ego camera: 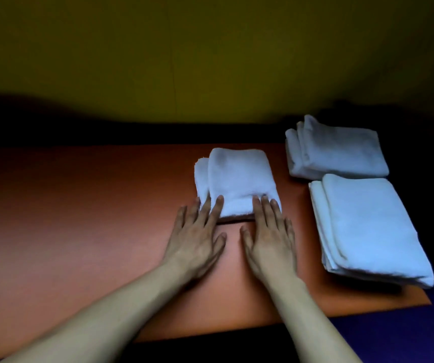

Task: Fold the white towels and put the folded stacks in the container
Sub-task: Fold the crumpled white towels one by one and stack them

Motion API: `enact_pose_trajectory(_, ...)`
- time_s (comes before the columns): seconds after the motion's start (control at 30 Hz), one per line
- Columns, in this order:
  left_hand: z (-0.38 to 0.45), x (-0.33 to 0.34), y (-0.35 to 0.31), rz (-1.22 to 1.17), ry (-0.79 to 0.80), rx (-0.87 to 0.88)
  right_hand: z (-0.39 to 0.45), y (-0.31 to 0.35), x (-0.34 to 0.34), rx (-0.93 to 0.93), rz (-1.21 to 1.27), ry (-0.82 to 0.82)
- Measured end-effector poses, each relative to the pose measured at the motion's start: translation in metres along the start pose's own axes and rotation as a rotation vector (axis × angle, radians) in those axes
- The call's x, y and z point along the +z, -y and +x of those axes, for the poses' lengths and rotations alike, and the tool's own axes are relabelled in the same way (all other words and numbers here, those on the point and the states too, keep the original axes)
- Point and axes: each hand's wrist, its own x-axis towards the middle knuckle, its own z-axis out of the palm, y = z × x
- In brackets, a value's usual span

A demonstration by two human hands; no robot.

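Towels are sitting folded in three places on the orange table, and I am judging the folding as mostly finished. I am watching the middle folded towel lying just ahead of both hands, with a second layer peeking out along its left side. My left hand is lying flat, fingers straight and slightly spread, fingertips resting on the near left corner of that towel. My right hand is doing the same at the near right corner, palm down on the table, nothing pinched or gripped. I am reading this as smoothing or squaring the fold, not lifting. To the right, a far folded stack and a larger near stack are waiting side by side, almost touching. I am seeing no container anywhere in view, so I am taking the putting-away step as not yet begun for all three piles.
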Motion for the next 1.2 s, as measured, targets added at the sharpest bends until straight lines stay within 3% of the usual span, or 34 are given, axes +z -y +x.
enact_pose_trajectory(0.27,0.094,-0.006,0.003,-0.023,0.017,0.048,0.077,-0.019,0.009,0.023,0.062,0.014)
enact_pose_trajectory(0.5,0.111,-0.008,0.007,-0.005,0.047,0.068,0.087,-0.021,0.011,0.033,0.071,0.020)
enact_pose_trajectory(0.7,0.072,0.003,0.015,0.032,-0.059,0.063,0.082,-0.004,0.002,0.083,-0.013,-0.007)
enact_pose_trajectory(0.8,0.046,-0.001,0.029,0.086,-0.028,0.060,0.058,0.017,0.001,-0.017,0.016,-0.087)
enact_pose_trajectory(0.97,-0.006,-0.021,0.055,0.118,-0.023,-0.006,0.016,0.066,0.007,-0.170,0.096,0.040)
enact_pose_trajectory(1.2,-0.073,-0.056,0.121,0.104,-0.133,-0.157,-0.002,0.151,0.007,-0.285,0.126,0.093)
